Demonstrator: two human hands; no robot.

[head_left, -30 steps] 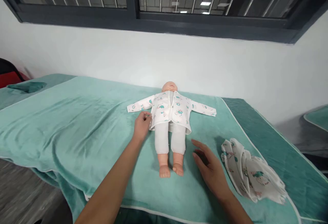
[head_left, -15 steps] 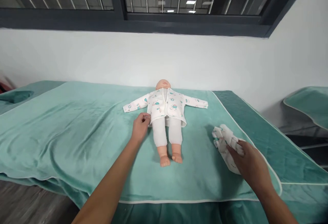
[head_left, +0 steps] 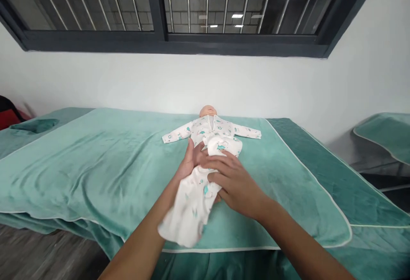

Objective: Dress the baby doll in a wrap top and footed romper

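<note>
A white baby garment (head_left: pixel 197 194) with teal prints is held up between my two hands, one end hanging blurred toward me. My left hand (head_left: pixel 188 162) supports it from the left, its thumb pointing up and its fingers partly behind the cloth. Across the front lies my right hand (head_left: pixel 233 182), fingers bent over the fabric. Behind them a baby doll (head_left: pixel 208 110) lies on its back in a matching printed jacket (head_left: pixel 200 127), sleeves spread out to both sides. The garment and my hands hide most of the doll's legs.
A light teal blanket (head_left: pixel 105 160) with pale edging covers the bed, over a darker green cover (head_left: pixel 323 169). A white wall (head_left: pixel 144 81) and a dark-framed, barred window (head_left: pixel 179 43) stand behind. Another green-covered surface (head_left: pixel 384 132) is at right, a red and black object (head_left: pixel 8 113) at far left.
My right hand has brought the garment from the right side of the blanket to the middle. My left hand has left the jacket's hem and come to the garment.
</note>
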